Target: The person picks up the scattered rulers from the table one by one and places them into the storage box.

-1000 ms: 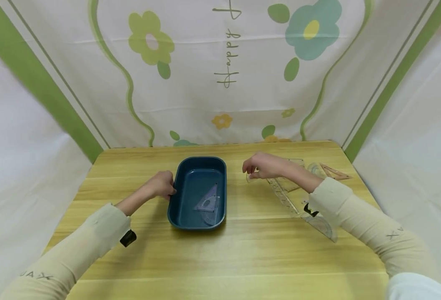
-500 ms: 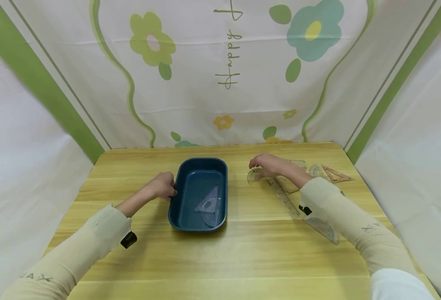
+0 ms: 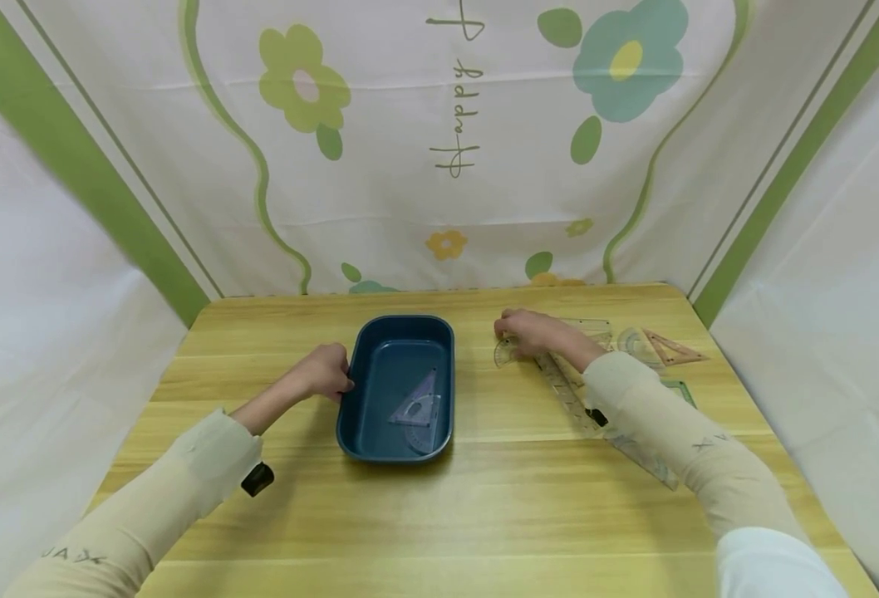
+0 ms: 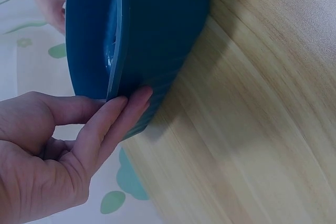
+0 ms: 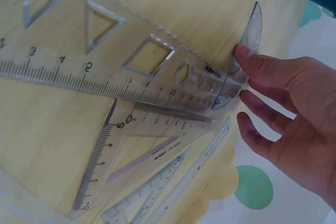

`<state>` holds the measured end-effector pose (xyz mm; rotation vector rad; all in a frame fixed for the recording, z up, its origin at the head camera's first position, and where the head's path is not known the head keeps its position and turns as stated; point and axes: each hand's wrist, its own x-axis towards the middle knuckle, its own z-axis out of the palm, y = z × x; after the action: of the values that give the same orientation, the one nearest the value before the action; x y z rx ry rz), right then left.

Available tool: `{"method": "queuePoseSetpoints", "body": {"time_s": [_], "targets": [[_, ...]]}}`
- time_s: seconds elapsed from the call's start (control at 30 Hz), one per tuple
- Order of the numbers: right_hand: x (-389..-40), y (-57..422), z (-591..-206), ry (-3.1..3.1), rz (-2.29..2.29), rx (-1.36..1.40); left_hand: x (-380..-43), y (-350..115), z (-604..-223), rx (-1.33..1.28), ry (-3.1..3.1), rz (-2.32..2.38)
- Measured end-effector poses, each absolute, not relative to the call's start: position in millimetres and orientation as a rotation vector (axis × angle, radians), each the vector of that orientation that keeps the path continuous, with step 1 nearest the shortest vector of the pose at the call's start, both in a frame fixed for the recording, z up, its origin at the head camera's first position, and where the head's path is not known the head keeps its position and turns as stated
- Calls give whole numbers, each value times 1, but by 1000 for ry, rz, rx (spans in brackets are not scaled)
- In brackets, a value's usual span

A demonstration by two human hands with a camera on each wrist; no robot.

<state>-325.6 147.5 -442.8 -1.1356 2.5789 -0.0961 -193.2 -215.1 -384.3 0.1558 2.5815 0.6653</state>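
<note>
My left hand (image 3: 325,371) grips the left rim of a dark blue rectangular tub (image 3: 380,365); in the left wrist view the thumb is inside the wall and the fingers lie against its outside. In the tub lie a purple set square (image 3: 415,409) and a see-through protractor (image 3: 420,438). My right hand (image 5: 294,103) pinches a small clear protractor (image 5: 254,30) between thumb and fingers. The protractor is tilted up, right at the end of a clear ruler (image 5: 113,56) with cut-out shapes. A clear set square (image 5: 97,169) lies beside that ruler.
Farther right on the wooden table (image 3: 439,531) are an orange set square (image 3: 673,349), a round-edged clear protractor (image 3: 637,345) and a green-edged piece (image 3: 682,390). Another protractor (image 3: 645,465) lies partly under the right sleeve. A flower-printed cloth (image 3: 380,191) hangs behind the table.
The right hand has shifted slightly right, and its forearm has swung left, uncovering the green-edged piece. More of the small protractor shows at its fingers. The left hand and tub stay put.
</note>
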Motion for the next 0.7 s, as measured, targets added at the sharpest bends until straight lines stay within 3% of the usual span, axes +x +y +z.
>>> {"method": "queuePoseSetpoints", "body": {"time_s": [0.7], "targets": [[-333,144,-447,2559,-74,-1044,-194,-216,-387,138,2589,646]]}}
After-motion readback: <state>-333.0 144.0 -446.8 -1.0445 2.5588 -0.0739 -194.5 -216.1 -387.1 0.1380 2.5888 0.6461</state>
